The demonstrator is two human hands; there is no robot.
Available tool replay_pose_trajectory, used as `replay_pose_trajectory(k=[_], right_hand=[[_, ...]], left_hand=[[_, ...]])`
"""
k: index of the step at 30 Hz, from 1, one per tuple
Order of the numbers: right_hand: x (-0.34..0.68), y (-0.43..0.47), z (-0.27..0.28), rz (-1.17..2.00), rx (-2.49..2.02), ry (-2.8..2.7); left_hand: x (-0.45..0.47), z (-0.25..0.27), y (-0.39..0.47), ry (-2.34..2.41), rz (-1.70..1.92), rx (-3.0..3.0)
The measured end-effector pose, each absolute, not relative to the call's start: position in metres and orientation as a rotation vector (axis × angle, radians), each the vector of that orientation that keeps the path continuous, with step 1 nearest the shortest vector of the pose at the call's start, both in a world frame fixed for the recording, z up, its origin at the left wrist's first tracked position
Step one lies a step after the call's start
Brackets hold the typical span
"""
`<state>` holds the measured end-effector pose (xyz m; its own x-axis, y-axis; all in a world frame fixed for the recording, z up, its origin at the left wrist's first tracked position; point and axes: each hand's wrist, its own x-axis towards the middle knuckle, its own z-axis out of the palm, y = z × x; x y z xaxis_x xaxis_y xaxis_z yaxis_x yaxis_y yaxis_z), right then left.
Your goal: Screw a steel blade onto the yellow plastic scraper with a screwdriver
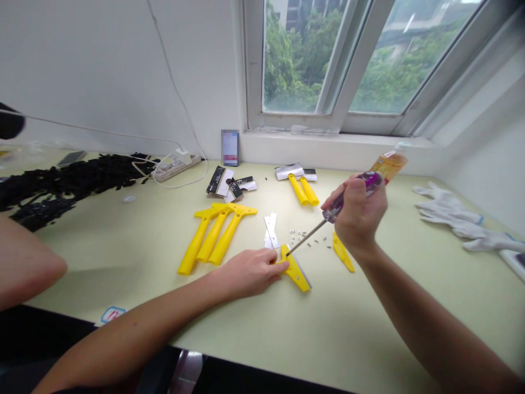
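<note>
Left hand (248,272) is pinning a yellow plastic scraper head with a metal blade (296,271) flat on the pale green tabletop (369,317), fingers closed on its edge. Right hand (360,214) is gripping a purple-handled screwdriver (333,213), fingers wrapped tight, tip touching the scraper. Loose small metal screws (298,236) are lying just beyond, so fastening looks unfinished. Three yellow plastic scrapers (215,235) are lying near, seemingly finished.

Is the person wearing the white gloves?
No, the white gloves lie on the table at the right, while the bare left hand and right hand work on a yellow scraper with a screwdriver.
</note>
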<state>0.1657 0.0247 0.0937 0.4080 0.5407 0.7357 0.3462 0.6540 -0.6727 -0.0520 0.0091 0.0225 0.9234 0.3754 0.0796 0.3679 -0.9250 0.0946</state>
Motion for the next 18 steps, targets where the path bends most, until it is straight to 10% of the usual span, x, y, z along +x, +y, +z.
replay_pose_trajectory(k=[18], right_hand=[[0.197, 0.016, 0.185, 0.294, -1.356, -2.095]], left_hand=[[-0.053, 0.021, 0.016, 0.391, 0.119, 3.155]])
